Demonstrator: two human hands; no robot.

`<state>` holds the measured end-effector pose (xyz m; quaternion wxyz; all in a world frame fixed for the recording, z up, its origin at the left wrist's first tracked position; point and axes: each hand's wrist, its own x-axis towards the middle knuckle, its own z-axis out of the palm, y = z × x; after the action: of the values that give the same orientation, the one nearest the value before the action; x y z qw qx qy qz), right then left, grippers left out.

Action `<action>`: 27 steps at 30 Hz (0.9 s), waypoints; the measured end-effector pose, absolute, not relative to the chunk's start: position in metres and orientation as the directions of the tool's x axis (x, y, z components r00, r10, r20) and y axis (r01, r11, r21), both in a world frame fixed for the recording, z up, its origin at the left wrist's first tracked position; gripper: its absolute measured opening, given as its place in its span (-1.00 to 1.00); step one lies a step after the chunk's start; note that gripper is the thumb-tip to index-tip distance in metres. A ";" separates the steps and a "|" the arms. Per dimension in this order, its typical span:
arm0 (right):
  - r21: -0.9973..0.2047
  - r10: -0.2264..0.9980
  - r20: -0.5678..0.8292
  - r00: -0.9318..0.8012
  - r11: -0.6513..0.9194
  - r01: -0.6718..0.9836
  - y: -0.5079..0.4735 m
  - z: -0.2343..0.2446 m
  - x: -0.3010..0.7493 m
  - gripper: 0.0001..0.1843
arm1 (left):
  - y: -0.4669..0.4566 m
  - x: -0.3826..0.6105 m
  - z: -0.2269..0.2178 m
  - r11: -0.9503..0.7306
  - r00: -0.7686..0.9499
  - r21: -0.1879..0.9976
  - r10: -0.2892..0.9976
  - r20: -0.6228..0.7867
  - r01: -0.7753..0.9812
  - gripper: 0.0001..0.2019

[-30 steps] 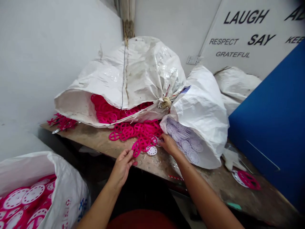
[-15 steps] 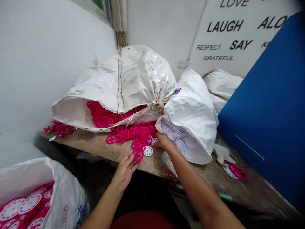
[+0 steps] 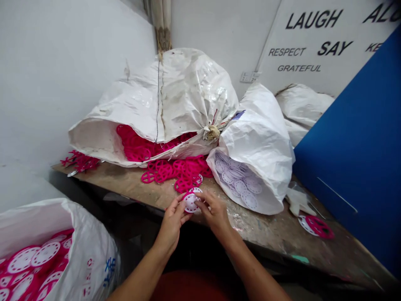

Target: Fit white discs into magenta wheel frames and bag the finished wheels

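My left hand (image 3: 171, 223) and my right hand (image 3: 214, 213) meet over the table's front edge, both gripping a white perforated plastic disc with a magenta wheel (image 3: 191, 202) against it. The fingers hide part of that pair. Just beyond them lies a loose heap of magenta spoked wheels (image 3: 175, 172) on the wooden table (image 3: 125, 179). More wheels fill the mouth of a white woven sack (image 3: 138, 129) behind it. To the right, a second woven sack (image 3: 263, 142) lies open, holding stacked white discs (image 3: 239, 182).
A woven sack (image 3: 84, 251) of assembled magenta-and-white discs stands at lower left, below the table. A blue board (image 3: 344, 154) rises at right. A single assembled disc (image 3: 316, 227) lies on the table at right, and further magenta pieces (image 3: 79, 162) lie at far left.
My hands have come together in front of me. The white disc that lay on the table is now lifted in them, together with a magenta wheel. The view has shifted slightly.
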<state>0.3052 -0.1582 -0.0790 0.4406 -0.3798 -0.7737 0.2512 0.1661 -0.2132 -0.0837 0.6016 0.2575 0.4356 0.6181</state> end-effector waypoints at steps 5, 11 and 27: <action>-0.743 0.794 0.460 -0.398 0.590 0.317 -0.154 -0.081 0.310 -0.80 | -0.217 0.164 -0.093 0.003 -0.169 0.989 0.985 -0.028 -0.147 -0.62; -0.868 0.895 0.272 -0.353 0.386 0.312 -0.154 -0.079 0.313 -0.80 | -0.216 0.167 -0.084 -0.057 -0.161 0.998 0.986 0.053 -0.026 -0.61; -0.822 0.838 0.327 -0.438 0.481 0.306 -0.170 -0.077 0.316 -0.67 | -0.260 0.117 -0.074 0.061 -0.395 0.962 0.904 -0.166 -0.264 -0.47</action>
<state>0.3163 -0.1695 -0.0769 0.3797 -0.3702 -0.7721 0.3501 0.1167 -0.2601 -0.0735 0.4693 0.2870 0.5570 0.6222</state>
